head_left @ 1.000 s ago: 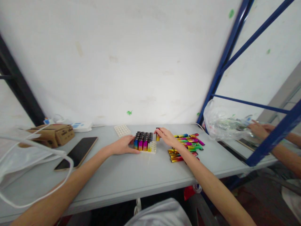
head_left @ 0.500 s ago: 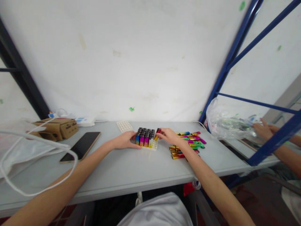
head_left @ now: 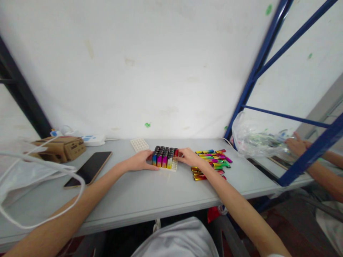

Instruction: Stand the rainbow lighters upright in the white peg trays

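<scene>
Rows of upright lighters point(head_left: 162, 159) with black tops and shiny multicoloured bodies stand in a white tray with holes point(head_left: 174, 166). My left hand point(head_left: 142, 160) is curled round the left side of this block, thumb along the front and fingers at the back corner. At the block's right side, my right hand point(head_left: 184, 157) pinches a red lighter point(head_left: 176, 152), upright over the tray's right part; its lower end is hidden by my fingers. Loose lighters point(head_left: 213, 160) in gold, pink, green and blue lie in a pile right of and partly behind my right forearm.
A second white tray point(head_left: 139, 145) lies behind my left hand. On the left are a phone point(head_left: 89, 169), a cardboard box point(head_left: 63, 147) and a white cable point(head_left: 80, 185). A plastic bag point(head_left: 249, 137), a blue frame post point(head_left: 248, 85) and another person's hands point(head_left: 297, 146) are on the right.
The red lighter in my right hand has gone from tilted to upright, closer against the block. My left hand keeps its place at the block. The whole view has shifted slightly.
</scene>
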`<move>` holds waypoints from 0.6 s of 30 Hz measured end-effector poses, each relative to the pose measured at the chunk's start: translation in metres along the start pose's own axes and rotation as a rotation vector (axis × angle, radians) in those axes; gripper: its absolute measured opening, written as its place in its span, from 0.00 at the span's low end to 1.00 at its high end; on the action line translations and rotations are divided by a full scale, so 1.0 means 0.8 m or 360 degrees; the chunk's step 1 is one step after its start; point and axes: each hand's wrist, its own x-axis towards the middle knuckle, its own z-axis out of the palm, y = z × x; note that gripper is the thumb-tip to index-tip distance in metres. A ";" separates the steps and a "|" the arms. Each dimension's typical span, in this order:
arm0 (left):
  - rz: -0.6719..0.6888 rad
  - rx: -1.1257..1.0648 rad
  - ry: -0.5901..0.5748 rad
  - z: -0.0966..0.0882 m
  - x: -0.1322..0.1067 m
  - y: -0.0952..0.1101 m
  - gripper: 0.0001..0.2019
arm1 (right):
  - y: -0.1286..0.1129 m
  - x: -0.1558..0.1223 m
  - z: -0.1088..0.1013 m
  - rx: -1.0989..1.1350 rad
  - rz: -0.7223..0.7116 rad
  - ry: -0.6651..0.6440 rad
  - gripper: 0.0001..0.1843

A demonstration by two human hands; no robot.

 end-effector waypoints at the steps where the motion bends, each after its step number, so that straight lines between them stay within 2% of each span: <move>1: 0.0005 -0.0005 -0.0010 0.000 0.000 -0.001 0.31 | 0.001 -0.001 -0.003 0.0010 0.0001 -0.0020 0.11; 3: 0.0012 -0.0017 -0.0021 0.000 0.000 -0.002 0.32 | 0.007 -0.005 -0.016 0.0066 0.0007 -0.0063 0.14; 5: 0.0005 -0.0008 -0.0022 0.000 0.001 -0.003 0.32 | 0.021 -0.012 -0.036 0.0101 0.0081 -0.0003 0.20; 6: -0.0003 0.0003 -0.0019 0.000 0.001 -0.004 0.32 | 0.030 -0.016 -0.048 0.0068 0.0153 0.0092 0.20; 8: -0.0015 0.0016 -0.0014 0.001 0.001 -0.004 0.32 | 0.052 -0.026 -0.069 -0.0171 0.0342 0.0407 0.17; 9: -0.0020 0.0018 -0.0011 0.001 0.001 -0.004 0.32 | 0.064 -0.032 -0.078 -0.0294 0.0393 0.0454 0.17; 11: -0.0021 0.0013 -0.0008 0.002 0.001 -0.004 0.32 | 0.085 -0.041 -0.088 -0.0515 0.0555 0.0301 0.17; 14: -0.0019 0.0012 0.0000 0.003 0.001 -0.004 0.32 | 0.105 -0.051 -0.091 -0.0618 0.0769 0.0020 0.16; 18: -0.0009 -0.0004 0.0018 0.003 0.001 -0.003 0.31 | 0.112 -0.058 -0.097 -0.0638 0.0831 -0.0024 0.17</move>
